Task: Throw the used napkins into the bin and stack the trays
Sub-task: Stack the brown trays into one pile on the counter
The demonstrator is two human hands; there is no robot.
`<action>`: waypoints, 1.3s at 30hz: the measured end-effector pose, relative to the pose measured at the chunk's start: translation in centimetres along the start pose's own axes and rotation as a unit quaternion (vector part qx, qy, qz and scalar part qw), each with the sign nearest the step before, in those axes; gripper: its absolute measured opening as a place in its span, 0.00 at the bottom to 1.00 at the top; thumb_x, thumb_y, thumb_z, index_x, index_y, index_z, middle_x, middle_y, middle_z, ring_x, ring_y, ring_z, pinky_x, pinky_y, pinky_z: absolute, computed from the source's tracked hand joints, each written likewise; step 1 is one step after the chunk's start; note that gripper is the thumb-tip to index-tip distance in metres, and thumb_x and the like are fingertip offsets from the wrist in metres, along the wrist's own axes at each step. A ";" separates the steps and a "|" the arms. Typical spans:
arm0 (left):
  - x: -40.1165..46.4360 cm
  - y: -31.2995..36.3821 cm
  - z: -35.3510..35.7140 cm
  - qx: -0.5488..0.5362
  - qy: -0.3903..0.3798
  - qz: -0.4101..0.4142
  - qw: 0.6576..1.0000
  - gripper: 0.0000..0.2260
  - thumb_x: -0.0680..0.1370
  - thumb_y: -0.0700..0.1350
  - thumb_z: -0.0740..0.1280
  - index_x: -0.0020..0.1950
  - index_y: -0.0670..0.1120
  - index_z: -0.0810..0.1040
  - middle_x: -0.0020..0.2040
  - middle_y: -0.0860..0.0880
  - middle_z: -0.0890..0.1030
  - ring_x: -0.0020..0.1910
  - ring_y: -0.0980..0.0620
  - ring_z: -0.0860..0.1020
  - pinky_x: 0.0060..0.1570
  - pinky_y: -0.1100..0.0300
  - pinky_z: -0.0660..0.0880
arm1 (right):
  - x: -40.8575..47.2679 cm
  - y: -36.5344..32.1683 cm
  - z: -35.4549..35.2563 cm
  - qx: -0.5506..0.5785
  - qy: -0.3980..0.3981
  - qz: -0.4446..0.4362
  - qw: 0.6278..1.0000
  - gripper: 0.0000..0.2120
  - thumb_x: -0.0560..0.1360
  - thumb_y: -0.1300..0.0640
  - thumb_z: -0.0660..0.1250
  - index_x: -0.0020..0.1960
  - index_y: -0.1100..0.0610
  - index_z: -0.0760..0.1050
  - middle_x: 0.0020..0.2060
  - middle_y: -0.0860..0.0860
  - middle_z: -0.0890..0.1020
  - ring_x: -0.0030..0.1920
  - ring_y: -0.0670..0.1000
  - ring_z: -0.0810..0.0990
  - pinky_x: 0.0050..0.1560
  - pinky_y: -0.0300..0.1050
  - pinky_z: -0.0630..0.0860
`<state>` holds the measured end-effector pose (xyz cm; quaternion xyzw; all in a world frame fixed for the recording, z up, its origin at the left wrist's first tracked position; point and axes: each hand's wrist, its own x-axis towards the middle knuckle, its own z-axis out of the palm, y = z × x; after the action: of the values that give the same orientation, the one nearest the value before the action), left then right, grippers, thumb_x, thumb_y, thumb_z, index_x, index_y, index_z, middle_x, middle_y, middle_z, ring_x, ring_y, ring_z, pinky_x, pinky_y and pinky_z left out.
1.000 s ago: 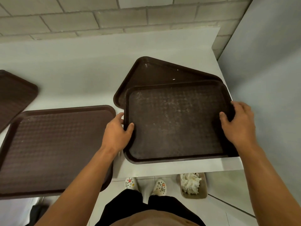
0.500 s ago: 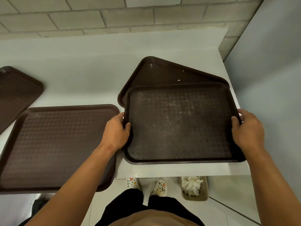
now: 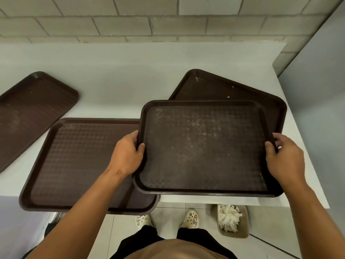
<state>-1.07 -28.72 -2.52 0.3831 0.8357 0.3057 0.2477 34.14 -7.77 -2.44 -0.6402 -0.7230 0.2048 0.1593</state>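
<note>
- Setting: a pale table [image 3: 115, 101] stands against a light block wall [image 3: 168, 19]; a grey panel [image 3: 321, 90] closes off its right side, and tiled floor [image 3: 168, 215] shows below the near edge.
- Floor level, nearest: a small tan bin [image 3: 244, 228] sits just beside the person's right shoe [image 3: 190, 218] and holds crumpled white napkins [image 3: 229, 216].
- Left hand [image 3: 127, 156]: fingers wrapped over the left rim of the held tray [image 3: 203, 146], thumb on the inner surface.
- Right hand [image 3: 285, 157]: fingers closed around the right rim of the same tray, thumb on top.
- The held tray is dark brown, roughly level, with whitish scuffs on its textured floor. Its left corner overlaps the near-left tray [image 3: 78, 165]; its far edge overlaps the rear tray [image 3: 233, 88].
- The near-left tray lies flat with its near edge overhanging the table.
- The rear tray lies at an angle near the right back corner.
- A fourth tray [image 3: 31, 113] lies tilted at the far left, apart from the others and partly out of frame.
</note>
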 end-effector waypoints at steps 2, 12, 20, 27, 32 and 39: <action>-0.1 -1.4 -1.5 0.004 0.006 0.000 1.000 0.15 0.80 0.39 0.65 0.65 0.53 0.78 0.55 0.57 0.84 0.56 0.54 0.81 0.58 0.61 0.76 | -1.0 -1.6 0.8 0.007 -0.004 0.000 1.000 0.19 0.82 0.52 0.64 0.72 0.56 0.72 0.61 0.58 0.81 0.59 0.63 0.80 0.61 0.59 0.77; 0.3 -10.0 -10.1 0.060 0.007 -0.008 0.998 0.14 0.81 0.42 0.65 0.66 0.52 0.76 0.57 0.54 0.83 0.58 0.52 0.80 0.58 0.59 0.74 | -6.4 -9.6 6.2 0.029 -0.014 -0.032 0.999 0.18 0.81 0.53 0.65 0.69 0.56 0.74 0.57 0.57 0.83 0.57 0.59 0.81 0.58 0.52 0.77; -0.6 -16.3 -16.1 0.112 0.018 -0.036 0.993 0.14 0.81 0.43 0.65 0.67 0.51 0.76 0.57 0.50 0.83 0.57 0.48 0.81 0.59 0.53 0.77 | -10.4 -15.5 10.9 0.046 -0.034 -0.037 0.998 0.15 0.80 0.54 0.65 0.66 0.54 0.75 0.50 0.51 0.82 0.49 0.56 0.80 0.50 0.48 0.76; -2.1 -23.0 -21.0 0.156 0.031 -0.057 0.986 0.16 0.81 0.43 0.65 0.69 0.45 0.75 0.55 0.45 0.82 0.53 0.44 0.80 0.54 0.53 0.76 | -14.7 -20.5 15.1 0.019 -0.063 -0.033 0.997 0.15 0.80 0.53 0.65 0.66 0.54 0.73 0.47 0.50 0.81 0.45 0.54 0.80 0.46 0.47 0.74; -2.2 -23.5 -21.2 0.179 0.025 -0.048 0.982 0.06 0.80 0.43 0.65 0.56 0.47 0.76 0.45 0.48 0.73 0.43 0.47 0.75 0.44 0.55 0.70 | -15.2 -20.2 15.9 -0.005 -0.071 -0.030 0.997 0.15 0.80 0.52 0.65 0.65 0.54 0.73 0.48 0.50 0.81 0.45 0.53 0.79 0.45 0.46 0.73; -2.6 -24.2 -21.2 0.198 0.027 -0.062 0.978 0.10 0.81 0.45 0.66 0.62 0.47 0.76 0.57 0.44 0.74 0.44 0.47 0.75 0.47 0.51 0.76 | -15.7 -20.2 16.6 -0.023 -0.061 -0.038 0.997 0.15 0.80 0.52 0.65 0.65 0.54 0.72 0.54 0.50 0.79 0.46 0.54 0.79 0.46 0.45 0.72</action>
<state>-25.15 -50.15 -4.39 0.3636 0.9082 0.1285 0.1628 10.63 -26.79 -6.16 -0.6020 -0.7597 0.2206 0.1081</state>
